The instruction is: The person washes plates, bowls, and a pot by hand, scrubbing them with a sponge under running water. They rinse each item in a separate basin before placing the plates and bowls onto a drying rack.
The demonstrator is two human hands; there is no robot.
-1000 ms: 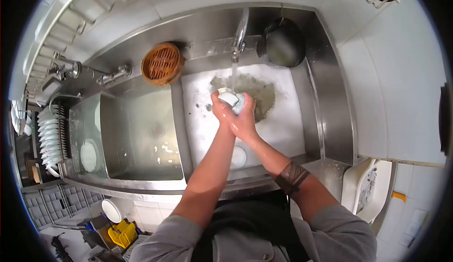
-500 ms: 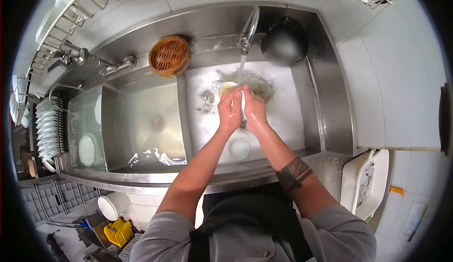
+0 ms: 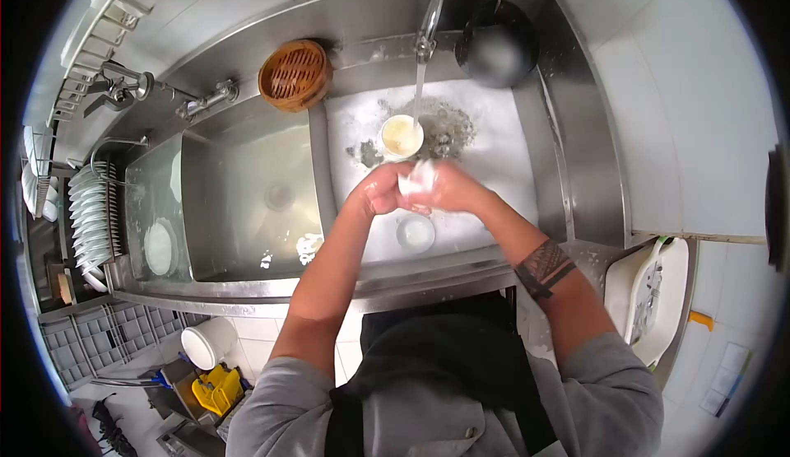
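My left hand (image 3: 384,189) and my right hand (image 3: 454,187) are together above the foamy sink basin, closed around a small white dish (image 3: 417,178). The right hand is blurred, and the fingers hide much of the dish. Just beyond them, a white bowl (image 3: 401,137) with yellowish liquid in it stands under the running tap (image 3: 425,45). Nearer to me a small, pale round bowl (image 3: 415,234) lies in the foam (image 3: 502,152).
A bamboo steamer basket (image 3: 295,76) and a black wok (image 3: 496,45) rest along the back ledge. To the left is a basin of cloudy water (image 3: 247,185), then plates in a rack (image 3: 92,218). A white tub (image 3: 650,300) stands at the right.
My hands have come back toward me from under the tap, with the white dish still between them. The bowl with yellowish liquid is now uncovered and the stream runs into it.
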